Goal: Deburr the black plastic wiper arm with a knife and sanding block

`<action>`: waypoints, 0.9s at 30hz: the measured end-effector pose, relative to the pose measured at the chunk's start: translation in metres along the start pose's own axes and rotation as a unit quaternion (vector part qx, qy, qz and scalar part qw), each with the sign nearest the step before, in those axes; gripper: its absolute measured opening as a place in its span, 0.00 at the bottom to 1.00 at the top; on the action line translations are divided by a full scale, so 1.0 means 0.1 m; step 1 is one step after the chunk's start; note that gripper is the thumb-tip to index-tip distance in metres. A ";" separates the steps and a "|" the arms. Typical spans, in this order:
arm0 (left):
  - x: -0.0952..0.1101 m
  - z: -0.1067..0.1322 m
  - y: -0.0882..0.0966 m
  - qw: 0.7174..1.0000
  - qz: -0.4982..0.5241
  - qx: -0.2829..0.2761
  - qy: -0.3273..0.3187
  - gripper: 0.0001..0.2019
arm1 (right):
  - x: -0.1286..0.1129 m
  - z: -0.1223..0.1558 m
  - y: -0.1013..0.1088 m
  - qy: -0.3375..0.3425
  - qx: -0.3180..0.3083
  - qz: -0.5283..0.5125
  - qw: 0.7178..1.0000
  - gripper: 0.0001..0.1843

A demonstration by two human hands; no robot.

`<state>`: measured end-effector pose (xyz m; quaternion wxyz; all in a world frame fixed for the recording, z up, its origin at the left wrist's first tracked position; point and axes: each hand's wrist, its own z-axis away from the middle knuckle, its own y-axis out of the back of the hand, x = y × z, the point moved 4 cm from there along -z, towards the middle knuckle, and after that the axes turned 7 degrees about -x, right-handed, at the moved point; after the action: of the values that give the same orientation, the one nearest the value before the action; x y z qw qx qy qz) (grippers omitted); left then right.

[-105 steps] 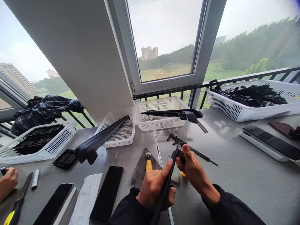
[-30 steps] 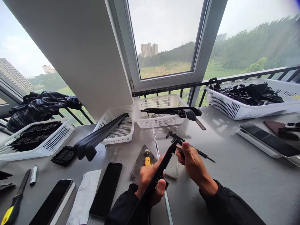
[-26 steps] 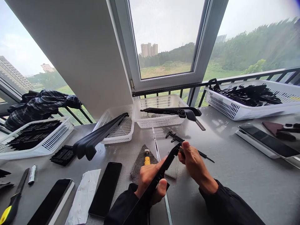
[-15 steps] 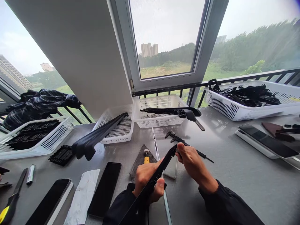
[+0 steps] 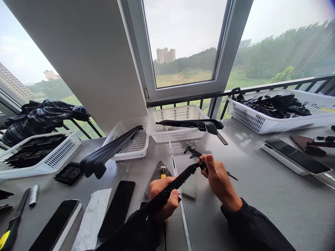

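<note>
The left hand [image 5: 159,190] has its thumb and fingers clamped on a long, black, plastic-looking part [image 5: 183,177] with a ribbed inner side, held aslant above a brushed grey metal table [image 5: 274,198], its slender end pointing away from the person. At that end the right hand [image 5: 219,179], thumb raised, has its fingers together on a small dark piece, largely hidden; whether this piece touches the part cannot be told. Just beyond the right hand lies a black sliding caliper [image 5: 192,152], its scale too small to read. Near the left hand, a yellow-bodied tool with a pale round tip [image 5: 163,176] lies on a dark grey pointed cloth [image 5: 154,178]; a pale rectangular slab [image 5: 191,187] lies between the hands. Further left are a black slab-shaped phone [image 5: 116,209], a creased white paper sheet [image 5: 91,219] and a slim white marker pen [image 5: 33,195], any print on its barrel illegible at this size. A white perforated plastic basket [image 5: 178,137] at the back carries black curved parts [image 5: 183,123] reaching over its rim. The far-right white slotted basket [image 5: 248,118], filled with jumbled black pieces [image 5: 282,105], shows a yellow strip [image 5: 327,109] whose marking, if any, is unreadable
</note>
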<state>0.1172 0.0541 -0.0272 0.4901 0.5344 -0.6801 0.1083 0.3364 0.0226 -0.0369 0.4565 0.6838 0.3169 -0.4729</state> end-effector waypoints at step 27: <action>-0.48 -0.01 -0.09 0.852 0.424 0.166 0.257 0.33 | -0.12 0.38 -0.62 0.152 -0.276 0.209 0.926 0.40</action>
<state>0.1231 0.0807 -0.0678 0.4580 0.2202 -0.6626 0.5501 0.2653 0.0113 -0.0511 0.6624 0.6449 0.3501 -0.1507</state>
